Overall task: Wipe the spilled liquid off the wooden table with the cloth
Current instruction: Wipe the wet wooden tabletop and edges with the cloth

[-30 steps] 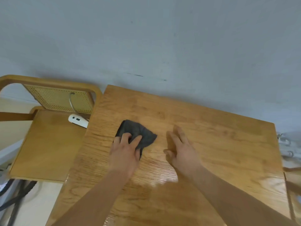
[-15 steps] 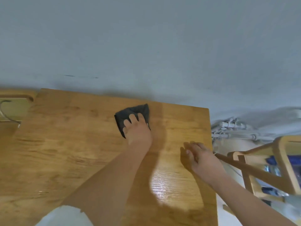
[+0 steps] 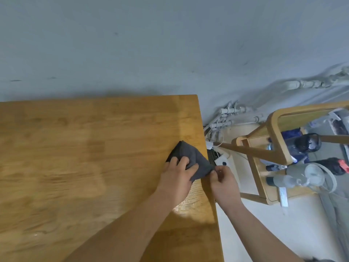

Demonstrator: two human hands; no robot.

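- Nearest me, a glossy wet patch [image 3: 190,202] lies on the table [image 3: 85,157] just behind the left wrist, close to the right edge; I judge this to be liquid not yet taken up, so the next stroke should cover it
- The left hand [image 3: 176,178] sits on the cloth [image 3: 197,161], fingers curled into the fabric and gripping it against the wood
- The right hand [image 3: 223,181] is just past the edge, thumb and forefinger pinching the cloth's corner, which overhangs there
- The cloth is dark grey and bunched into a rough triangle at the table's right edge, touching both hands
- To do this step well, I would use the pinch to spread or refold the corner so that a broad, drier face meets the wood, with the left palm pressed down so the cloth does not slip off
- I would then wipe inwards from the edge: a white box [image 3: 222,160] with cables shows just below it, and drips pushed over could land there
- Farther across, the table looks matt; blur stops me from telling whether it is dry
- Beyond the edge stands a chair [image 3: 273,129], well apart from the hands, and behind everything is the grey wall [image 3: 170,44]
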